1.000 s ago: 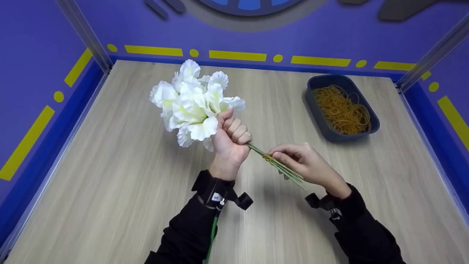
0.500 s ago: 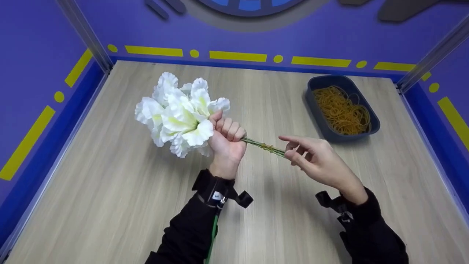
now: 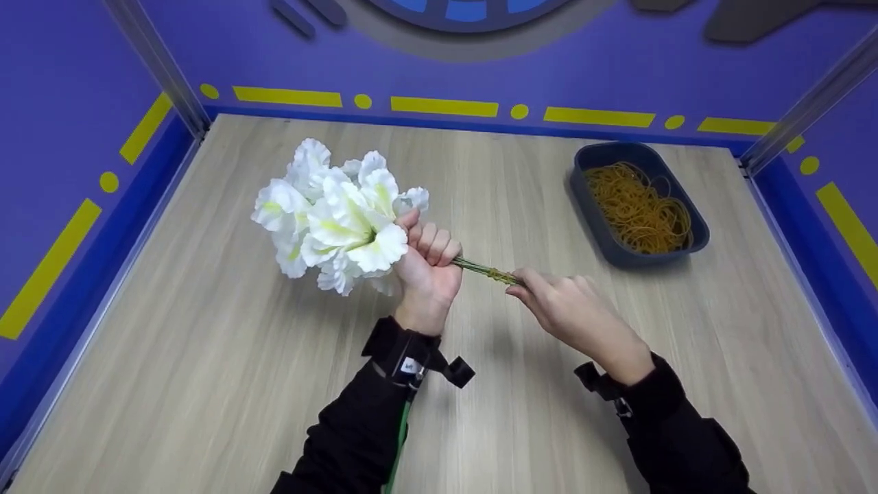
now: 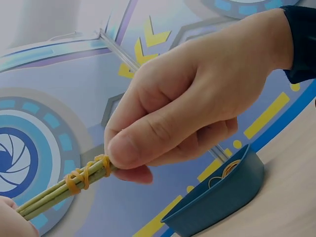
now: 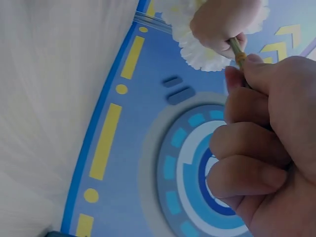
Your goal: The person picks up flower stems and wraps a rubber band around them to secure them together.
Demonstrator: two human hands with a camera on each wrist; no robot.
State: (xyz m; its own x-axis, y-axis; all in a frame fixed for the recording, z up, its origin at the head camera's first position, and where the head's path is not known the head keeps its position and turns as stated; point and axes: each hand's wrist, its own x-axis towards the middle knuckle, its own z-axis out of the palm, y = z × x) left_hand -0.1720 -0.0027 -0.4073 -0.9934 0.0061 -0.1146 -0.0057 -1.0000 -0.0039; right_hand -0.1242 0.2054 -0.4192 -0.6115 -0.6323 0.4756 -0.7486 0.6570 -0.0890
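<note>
A bunch of white artificial flowers (image 3: pixel 343 226) with yellow-green throats is gripped just below the blooms by my left hand (image 3: pixel 429 274). Its green stems (image 3: pixel 472 264) stick out to the right of that fist. A yellowish rubber band (image 4: pixel 84 175) is wound in several turns around the stems. Right beside the band, my right hand (image 3: pixel 579 315) pinches the stems between thumb and index finger, as the left wrist view shows. The stem ends are hidden behind the right hand in the head view.
A dark blue-grey plastic box (image 3: pixel 583 199) of loose rubber bands (image 3: pixel 638 209) stands at the back right of the wooden table (image 3: pixel 206 384). Purple-blue panels with yellow marks wall the table at the back and both sides.
The flowers first shifted left and slightly down with the left hand. My right hand drew back along the stems with its fingers loosened, then moved left and pinched them beside the band.
</note>
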